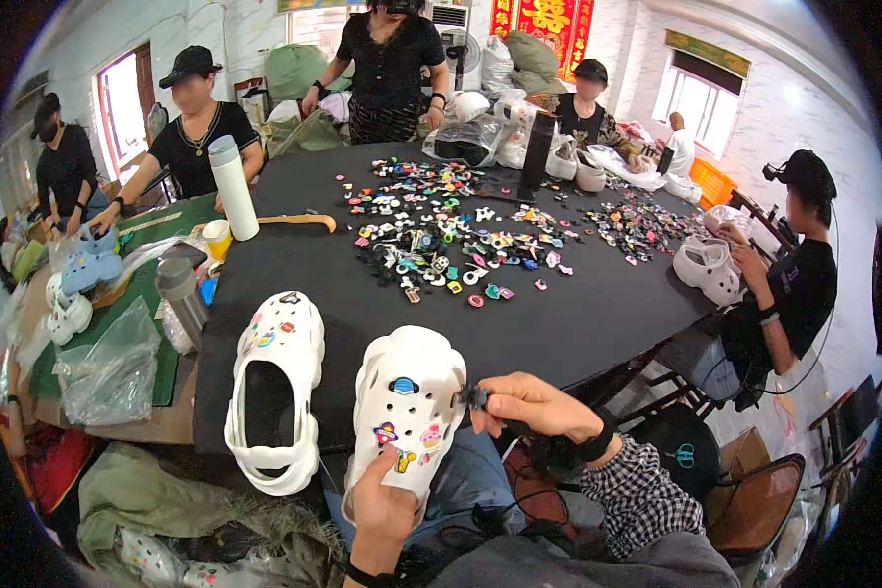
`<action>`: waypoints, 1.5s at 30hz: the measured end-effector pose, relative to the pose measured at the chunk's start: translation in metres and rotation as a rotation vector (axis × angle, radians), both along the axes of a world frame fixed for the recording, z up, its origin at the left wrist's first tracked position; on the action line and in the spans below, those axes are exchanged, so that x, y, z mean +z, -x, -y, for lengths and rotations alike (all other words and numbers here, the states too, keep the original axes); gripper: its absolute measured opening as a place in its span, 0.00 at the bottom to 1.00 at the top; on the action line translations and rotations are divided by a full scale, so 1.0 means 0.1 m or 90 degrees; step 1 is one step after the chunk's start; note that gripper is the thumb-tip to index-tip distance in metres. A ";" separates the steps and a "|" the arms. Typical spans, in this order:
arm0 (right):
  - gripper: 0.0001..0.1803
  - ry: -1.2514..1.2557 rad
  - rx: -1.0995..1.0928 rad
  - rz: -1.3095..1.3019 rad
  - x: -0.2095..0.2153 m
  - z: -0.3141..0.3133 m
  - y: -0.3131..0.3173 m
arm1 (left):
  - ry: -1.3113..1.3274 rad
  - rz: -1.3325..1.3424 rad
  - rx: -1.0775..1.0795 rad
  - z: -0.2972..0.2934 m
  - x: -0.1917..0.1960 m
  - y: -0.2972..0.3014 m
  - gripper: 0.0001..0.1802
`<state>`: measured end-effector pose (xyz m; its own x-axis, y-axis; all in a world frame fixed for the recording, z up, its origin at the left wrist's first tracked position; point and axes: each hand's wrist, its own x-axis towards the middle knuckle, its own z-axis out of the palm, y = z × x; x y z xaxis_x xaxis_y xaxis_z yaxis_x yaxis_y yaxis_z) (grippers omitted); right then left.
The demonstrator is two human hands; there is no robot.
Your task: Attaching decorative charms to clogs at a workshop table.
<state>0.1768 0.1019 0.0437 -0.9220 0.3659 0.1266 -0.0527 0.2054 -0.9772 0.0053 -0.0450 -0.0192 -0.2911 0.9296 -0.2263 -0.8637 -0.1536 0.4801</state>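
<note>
My left hand (381,502) is closed on a white clog (370,397), thumb on its upper, the toe pointing away from me. Colourful shoe charms sit in some of its holes, among them a blue one (403,386) near the toe and a planet-like one (386,432) lower down. Pinched in my right hand (537,404) is a small dark piece (473,397), at the clog's right side; its exact kind is unclear. A second white clog (310,345), with several charms on its toe, lies to the left on the black table.
Loose charms (431,240) lie heaped across the black table (304,265). A white bottle (231,186), a yellow cup (217,238) and a steel flask (178,289) stand at left. A person (804,265) at right handles a white clog (706,271); other people are around the table.
</note>
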 end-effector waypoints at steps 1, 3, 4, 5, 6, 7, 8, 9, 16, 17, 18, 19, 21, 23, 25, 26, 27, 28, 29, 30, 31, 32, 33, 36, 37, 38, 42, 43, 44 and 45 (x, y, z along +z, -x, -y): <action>0.19 -0.033 -0.018 0.047 0.05 -0.05 -0.05 | -0.028 0.012 0.000 -0.01 -0.02 0.00 0.28; 0.18 -0.074 -0.058 0.123 0.11 -0.20 -0.12 | -0.041 0.043 0.006 -0.03 -0.02 0.01 0.28; 0.18 -0.093 -0.078 0.159 0.14 -0.29 -0.14 | -0.053 0.074 0.012 -0.04 -0.02 0.02 0.28; 0.18 -0.105 -0.097 0.176 0.14 -0.42 -0.13 | -0.052 0.074 0.014 -0.04 0.03 0.01 0.28; 0.17 -0.149 -0.143 0.193 0.15 -0.53 -0.12 | -0.042 0.092 0.026 -0.04 0.11 0.01 0.28; 0.17 -0.167 -0.206 0.187 0.11 -0.71 -0.09 | -0.031 0.110 0.040 -0.05 0.16 0.01 0.28; 0.18 -0.213 -0.258 0.170 0.08 -0.91 -0.05 | -0.028 0.107 0.046 -0.06 0.19 0.02 0.28; 0.19 -0.245 -0.319 0.179 0.10 -1.12 -0.02 | -0.038 0.110 0.041 -0.07 0.21 0.04 0.28; 0.21 -0.078 -0.529 0.080 -0.05 -1.94 0.04 | -0.091 0.130 0.023 -0.21 0.45 0.12 0.28; 0.21 -0.076 -0.528 0.075 -0.10 -1.96 0.04 | -0.103 0.129 0.028 -0.23 0.45 0.14 0.28; 0.21 -0.076 -0.526 0.077 -0.17 -1.98 0.04 | -0.116 0.129 0.032 -0.25 0.46 0.16 0.27; 0.20 -0.063 -0.500 0.102 -0.24 -1.98 0.02 | -0.105 0.138 0.022 -0.29 0.44 0.19 0.27; 0.19 -0.073 -0.470 0.160 -0.31 -1.93 0.10 | -0.089 0.122 0.021 -0.34 0.39 0.21 0.27; 0.19 -0.092 -0.463 0.133 -0.29 -1.94 0.15 | -0.083 0.094 0.007 -0.39 0.28 0.18 0.26; 0.19 -0.116 -0.470 0.102 -0.24 -1.94 0.18 | -0.080 0.121 0.002 -0.38 0.25 0.17 0.26; 0.19 -0.099 -0.492 0.103 -0.23 -1.96 0.16 | -0.078 0.143 -0.010 -0.38 0.26 0.17 0.26; 0.19 -0.078 -0.506 0.097 -0.25 -2.01 0.12 | -0.084 0.145 -0.017 -0.38 0.28 0.15 0.26; 0.19 -0.056 -0.520 0.091 -0.26 -2.05 0.09 | -0.069 0.143 -0.026 -0.38 0.26 0.14 0.26; 0.20 -0.029 -0.524 0.073 -0.26 -2.06 0.08 | -0.064 0.129 -0.014 -0.38 0.25 0.13 0.26; 0.23 -0.001 -0.545 0.058 -0.28 -2.07 0.08 | -0.058 0.115 -0.003 -0.39 0.24 0.12 0.26; 0.25 0.012 -0.553 0.062 -0.28 -2.09 0.05 | -0.042 0.113 -0.003 -0.38 0.18 0.13 0.26; 0.26 0.027 -0.558 0.068 -0.28 -2.10 0.05 | -0.053 0.105 0.016 -0.37 0.19 0.11 0.26; 0.27 0.038 -0.570 0.056 -0.31 -2.11 0.06 | -0.061 0.096 0.027 -0.37 0.15 0.10 0.26; 0.23 0.008 -0.538 0.038 -0.38 -2.17 -0.01 | -0.068 0.081 0.048 -0.36 0.07 0.08 0.27; 0.23 0.008 -0.531 0.036 -0.42 -2.19 -0.03 | -0.066 0.077 0.058 -0.36 0.06 0.07 0.28; 0.22 -0.046 -0.500 0.083 -0.42 -2.19 -0.03 | -0.069 0.074 0.064 -0.36 0.05 0.07 0.28; 0.13 -0.258 -0.458 0.152 -0.43 -2.12 0.02 | -0.037 0.087 0.044 -0.34 0.09 0.03 0.28; 0.14 -0.298 -0.445 0.187 -0.42 -2.11 0.04 | -0.046 0.085 0.047 -0.36 0.08 0.02 0.28; 0.15 -0.389 -0.447 0.212 -0.39 -2.01 0.13 | -0.055 0.083 0.056 -0.35 0.06 0.03 0.28; 0.16 -0.402 -0.417 0.222 -0.41 -2.01 0.15 | -0.050 0.067 0.057 -0.33 0.10 0.01 0.28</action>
